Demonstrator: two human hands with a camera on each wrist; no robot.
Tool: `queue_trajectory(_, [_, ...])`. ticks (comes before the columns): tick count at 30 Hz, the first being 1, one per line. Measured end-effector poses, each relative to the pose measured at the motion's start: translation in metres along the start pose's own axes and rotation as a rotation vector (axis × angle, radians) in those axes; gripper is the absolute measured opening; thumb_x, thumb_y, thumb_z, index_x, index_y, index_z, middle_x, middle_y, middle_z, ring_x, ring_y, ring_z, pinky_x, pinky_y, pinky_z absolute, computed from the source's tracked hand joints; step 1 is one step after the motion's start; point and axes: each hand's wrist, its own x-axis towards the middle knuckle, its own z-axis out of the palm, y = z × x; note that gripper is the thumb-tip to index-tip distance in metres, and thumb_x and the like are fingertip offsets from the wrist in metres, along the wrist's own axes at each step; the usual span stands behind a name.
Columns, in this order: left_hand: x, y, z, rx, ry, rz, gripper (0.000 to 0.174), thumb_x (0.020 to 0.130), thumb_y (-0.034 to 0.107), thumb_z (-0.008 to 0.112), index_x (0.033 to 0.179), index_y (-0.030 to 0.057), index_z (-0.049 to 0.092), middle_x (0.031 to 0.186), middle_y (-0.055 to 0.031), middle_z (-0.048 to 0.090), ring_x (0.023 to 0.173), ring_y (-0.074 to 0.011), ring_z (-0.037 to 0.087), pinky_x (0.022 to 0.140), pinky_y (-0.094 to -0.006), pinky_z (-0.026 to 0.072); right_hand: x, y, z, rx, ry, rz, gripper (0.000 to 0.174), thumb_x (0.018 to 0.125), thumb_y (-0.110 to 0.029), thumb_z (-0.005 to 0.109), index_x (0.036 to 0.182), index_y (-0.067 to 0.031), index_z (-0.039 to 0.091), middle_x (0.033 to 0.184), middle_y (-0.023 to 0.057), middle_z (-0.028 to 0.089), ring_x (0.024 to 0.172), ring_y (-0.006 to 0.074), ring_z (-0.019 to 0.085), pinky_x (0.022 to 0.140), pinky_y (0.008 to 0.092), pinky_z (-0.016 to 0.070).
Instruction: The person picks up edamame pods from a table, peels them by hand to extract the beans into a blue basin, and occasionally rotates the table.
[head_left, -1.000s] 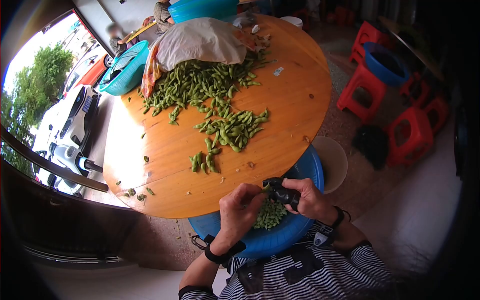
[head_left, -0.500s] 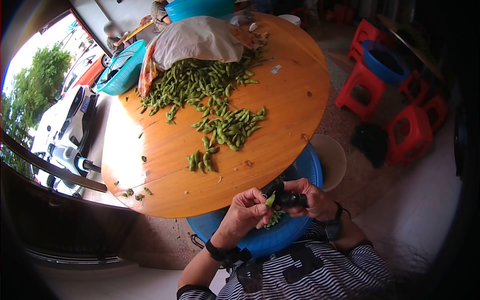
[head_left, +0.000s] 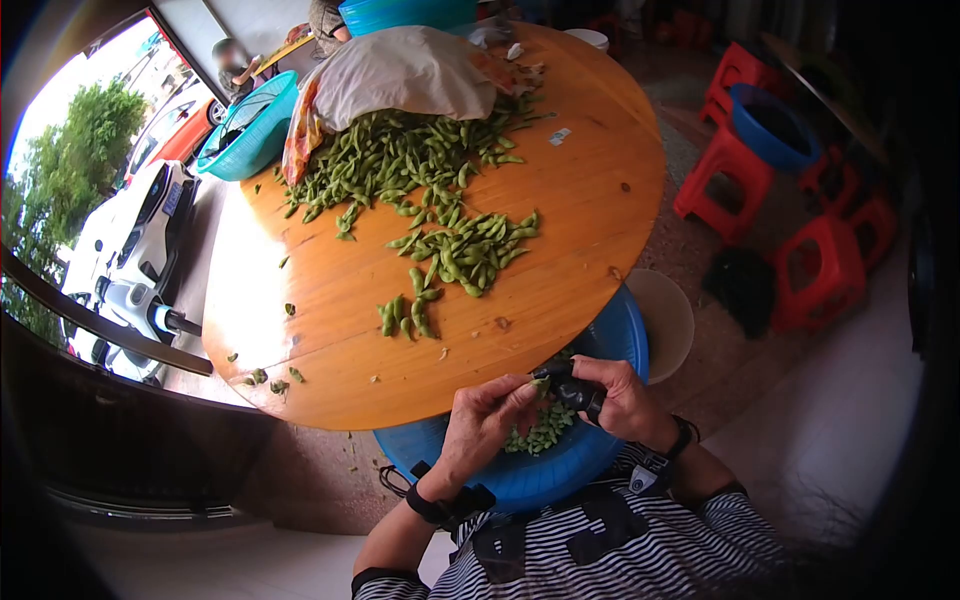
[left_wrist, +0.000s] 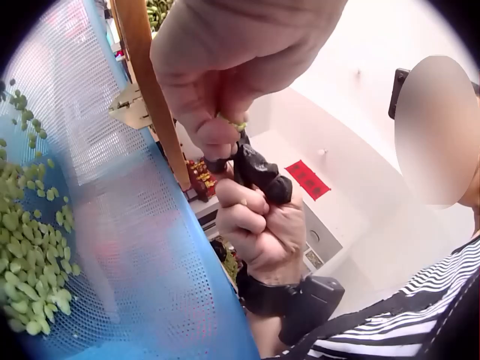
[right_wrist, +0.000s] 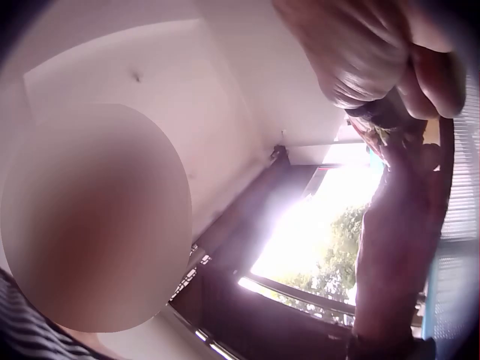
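Above the blue basket [head_left: 490,488], the left hand [head_left: 482,425] pinches a green pod [head_left: 541,386] between thumb and fingers. The right hand [head_left: 628,403], close beside it, grips a black object [head_left: 578,391] whose end meets the pod. In the left wrist view the left hand [left_wrist: 240,56] holds the pod [left_wrist: 234,122] against the black object [left_wrist: 259,174], and the right hand [left_wrist: 262,225] is curled beneath. Shelled green beans [head_left: 543,430] lie in the basket under the hands. The right wrist view shows the right hand [right_wrist: 367,52] mostly from its back; its grip is partly hidden.
A round wooden table [head_left: 560,260] stands ahead, bearing a heap of pods [head_left: 400,155] under a pale cloth [head_left: 410,75] and a smaller pile [head_left: 465,250]. A teal basket [head_left: 255,130] is at its left edge, a pale bucket [head_left: 668,325] at right, red stools [head_left: 725,185] beyond.
The pod, seen upright between the hands half a second ago, now sits lower against the black object. The right hand has turned, tilting the black object, and more beans show below.
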Motion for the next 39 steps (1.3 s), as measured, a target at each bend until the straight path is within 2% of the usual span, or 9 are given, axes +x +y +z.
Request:
queue_trajectory(7, [0.001, -0.007, 0.010, 0.024, -0.008, 0.034, 0.022, 0.102, 0.017, 0.051, 0.108, -0.0018, 0.060, 0.071, 0.0001, 0.055, 0.062, -0.0065, 0.050, 0.056, -0.0227, 0.0423, -0.006, -0.014, 0.013, -0.393, 0.114, -0.169, 0.036, 0.059, 0.007, 0.051, 0.095, 0.0064, 0.057, 0.088, 0.0186, 0.051, 0.076, 0.0384, 0.054, 0.067, 0.0378, 0.0472])
queue_trajectory(10, [0.001, -0.013, 0.025, -0.009, 0.130, 0.037, 0.015, 0.102, 0.015, 0.041, 0.104, 0.0045, 0.052, 0.068, 0.0049, 0.043, 0.057, -0.0039, 0.038, 0.051, -0.0195, 0.0317, -0.006, -0.008, 0.019, -0.394, 0.183, -0.263, 0.033, 0.058, 0.000, 0.053, 0.089, 0.0071, 0.055, 0.088, 0.0187, 0.050, 0.072, 0.0353, 0.052, 0.064, 0.0350, 0.0448])
queue_trajectory(20, [-0.001, -0.022, 0.026, -0.429, 0.145, -0.096, 0.022, 0.098, 0.008, 0.040, 0.115, 0.0031, 0.054, 0.075, 0.0045, 0.047, 0.060, -0.0044, 0.039, 0.056, -0.0196, 0.0362, -0.005, -0.010, 0.005, -0.288, 0.093, -0.229, 0.028, 0.061, 0.006, 0.047, 0.088, 0.0072, 0.053, 0.080, 0.0151, 0.045, 0.068, 0.0331, 0.046, 0.061, 0.0341, 0.0422])
queue_trajectory(23, [-0.006, -0.022, 0.018, -0.250, 0.045, -0.064, 0.025, 0.096, 0.006, 0.041, 0.115, 0.0007, 0.056, 0.075, 0.0028, 0.051, 0.063, -0.0050, 0.044, 0.060, -0.0193, 0.0395, -0.010, -0.002, -0.009, -0.313, 0.183, -0.166, 0.026, 0.062, 0.003, 0.046, 0.087, 0.0071, 0.054, 0.079, 0.0142, 0.045, 0.067, 0.0273, 0.047, 0.062, 0.0310, 0.0421])
queue_trajectory(25, [-0.012, -0.027, 0.001, 0.053, -0.214, -0.045, 0.025, 0.096, 0.006, 0.046, 0.117, -0.0027, 0.056, 0.080, -0.0006, 0.057, 0.074, -0.0086, 0.054, 0.071, -0.0225, 0.0449, -0.015, -0.012, -0.029, -0.295, 0.315, -0.195, 0.029, 0.063, 0.007, 0.046, 0.090, 0.0071, 0.057, 0.081, 0.0143, 0.049, 0.070, 0.0249, 0.051, 0.065, 0.0303, 0.0441])
queue_trajectory(27, [-0.015, -0.011, -0.013, 0.169, -0.219, -0.068, 0.024, 0.095, 0.008, 0.053, 0.115, -0.0035, 0.060, 0.077, -0.0004, 0.058, 0.072, -0.0079, 0.055, 0.070, -0.0232, 0.0465, -0.024, -0.019, -0.053, -0.344, 0.470, -0.103, 0.036, 0.067, 0.010, 0.046, 0.099, 0.0052, 0.061, 0.086, 0.0158, 0.053, 0.075, 0.0295, 0.056, 0.068, 0.0311, 0.0458])
queue_trajectory(31, [0.002, 0.022, -0.048, 0.743, 0.447, 0.267, 0.013, 0.088, 0.012, 0.069, 0.096, 0.0024, 0.067, 0.072, -0.0055, 0.062, 0.061, -0.0122, 0.058, 0.059, -0.0292, 0.0484, -0.050, 0.007, -0.105, -0.972, 0.596, 0.024, 0.045, 0.072, 0.012, 0.049, 0.113, -0.0013, 0.063, 0.089, 0.0193, 0.060, 0.082, 0.0368, 0.061, 0.071, 0.0378, 0.0486])
queue_trajectory(33, [0.023, 0.023, -0.078, 0.993, 0.616, 0.416, 0.019, 0.085, 0.018, 0.072, 0.090, 0.0020, 0.063, 0.074, -0.0132, 0.062, 0.066, -0.0264, 0.063, 0.061, -0.0367, 0.0499, -0.052, 0.011, -0.107, -1.128, 0.646, 0.106, 0.048, 0.073, 0.011, 0.049, 0.117, -0.0034, 0.062, 0.089, 0.0204, 0.062, 0.083, 0.0386, 0.062, 0.071, 0.0405, 0.0491])
queue_trajectory(39, [0.045, 0.015, -0.105, 1.248, 0.574, 0.392, 0.017, 0.081, 0.017, 0.072, 0.081, 0.0024, 0.064, 0.070, -0.0144, 0.062, 0.063, -0.0289, 0.063, 0.061, -0.0396, 0.0491, -0.044, 0.003, -0.097, -1.150, 0.662, 0.102, 0.050, 0.072, 0.009, 0.050, 0.120, -0.0045, 0.059, 0.086, 0.0220, 0.063, 0.081, 0.0401, 0.063, 0.070, 0.0449, 0.0482])
